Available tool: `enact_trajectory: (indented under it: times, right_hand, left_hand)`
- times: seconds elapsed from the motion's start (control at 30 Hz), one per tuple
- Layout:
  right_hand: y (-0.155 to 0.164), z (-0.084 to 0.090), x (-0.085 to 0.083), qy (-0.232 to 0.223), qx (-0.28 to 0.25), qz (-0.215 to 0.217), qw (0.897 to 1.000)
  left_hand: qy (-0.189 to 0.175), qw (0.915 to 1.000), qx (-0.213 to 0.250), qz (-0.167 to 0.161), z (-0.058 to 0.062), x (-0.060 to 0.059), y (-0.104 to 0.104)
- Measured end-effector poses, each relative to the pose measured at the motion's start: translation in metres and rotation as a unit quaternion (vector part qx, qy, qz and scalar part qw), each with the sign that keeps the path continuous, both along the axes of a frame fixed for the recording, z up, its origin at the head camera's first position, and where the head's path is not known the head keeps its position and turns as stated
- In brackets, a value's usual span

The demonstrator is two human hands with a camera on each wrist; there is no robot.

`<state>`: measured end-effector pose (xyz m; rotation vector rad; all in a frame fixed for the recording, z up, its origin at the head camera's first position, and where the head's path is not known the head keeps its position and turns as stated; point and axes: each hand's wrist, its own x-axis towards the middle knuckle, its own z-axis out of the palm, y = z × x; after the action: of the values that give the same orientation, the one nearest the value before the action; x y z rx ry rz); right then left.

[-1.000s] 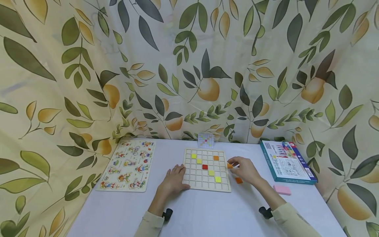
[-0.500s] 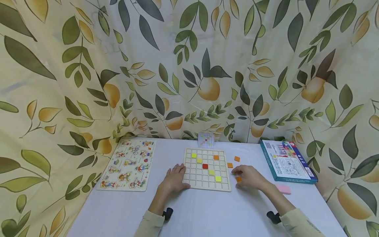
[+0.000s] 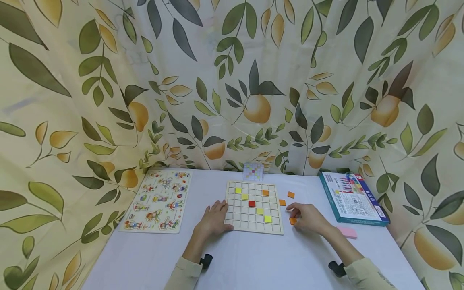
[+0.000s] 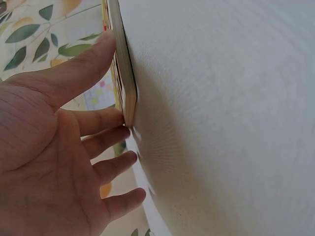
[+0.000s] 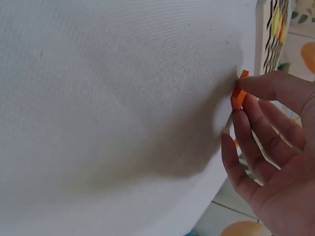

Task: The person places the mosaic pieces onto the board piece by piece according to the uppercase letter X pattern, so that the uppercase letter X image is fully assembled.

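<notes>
A pale square grid board [image 3: 239, 225] lies mid-table. On it are several yellow tiles [image 3: 268, 219], a red tile [image 3: 251, 204] and one orange tile [image 3: 266, 193]. My left hand [image 3: 214, 220] rests along the board's left side; thumb and index finger touch its edge [image 4: 129, 101], the fingers nearly straight. Right of the board, my right hand [image 3: 308, 218] pinches an orange tile [image 5: 239, 93] between thumb and fingers, low at the tabletop. Two more orange tiles lie flat farther back, one near the board's right edge [image 3: 282, 202], the other [image 3: 291, 194] behind it.
A small patterned card [image 3: 253, 172] stands behind the board. To the left lies a picture board [image 3: 156, 203] with cartoon figures. A teal-edged box [image 3: 355, 198] sits at the right, and a pink block [image 3: 347, 232] lies in front of it.
My right hand has left an orange tile by the board's right edge and moved toward me to the nearest orange tile. The left hand stays in place.
</notes>
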<state>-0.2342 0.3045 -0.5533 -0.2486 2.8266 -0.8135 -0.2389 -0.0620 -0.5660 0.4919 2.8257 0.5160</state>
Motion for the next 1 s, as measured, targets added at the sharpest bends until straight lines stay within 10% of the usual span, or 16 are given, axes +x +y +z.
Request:
enact_trajectory:
  times: [1.0]
  right_hand:
    - [-0.009, -0.005, -0.015, 0.067, -0.057, -0.018, 0.996]
  left_hand:
    - [-0.008, 0.9999, 0.006, 0.003, 0.000, 0.001, -0.001]
